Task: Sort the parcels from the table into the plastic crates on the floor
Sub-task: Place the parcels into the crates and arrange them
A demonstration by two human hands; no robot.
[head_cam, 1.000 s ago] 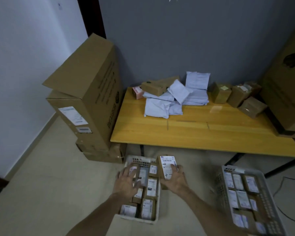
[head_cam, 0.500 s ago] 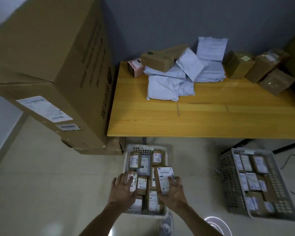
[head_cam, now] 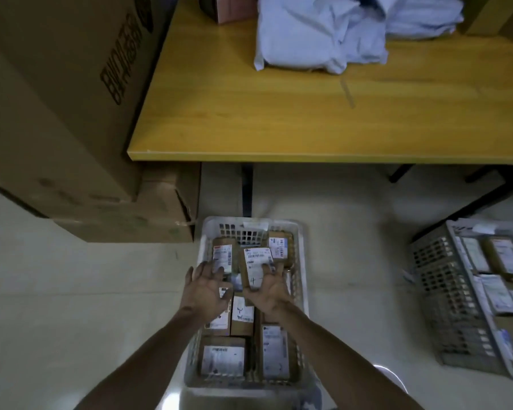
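Pale tiled floor fills the near part of the view, and the yellow wooden tabletop spans the far side on dark metal legs. On the tabletop, a heap of pale grey plastic mailer bags sits toward the far edge, with a pinkish carton just left of it. Against the left side, a tall brown cardboard box with dark printed lettering leans over a flatter cardboard box on the floor.

Down on the floor, in front of the tabletop, there's the white plastic lattice crate, packed with small brown labelled parcels. Off to the right, well apart, a grey plastic lattice crate also holds labelled parcels.

Now the hands: both bare forearms reach forward over the white crate. The right hand cups a small brown cardboard parcel with a white barcode label from below, fingers curled up its right edge, the grip pinching it. The parcel sits tilted, label up, just above the others in the crate's far half. The left hand hovers beside it, palm down, fingers spread, grip loose, over a neighbouring labelled parcel; whether it touches, can't tell.
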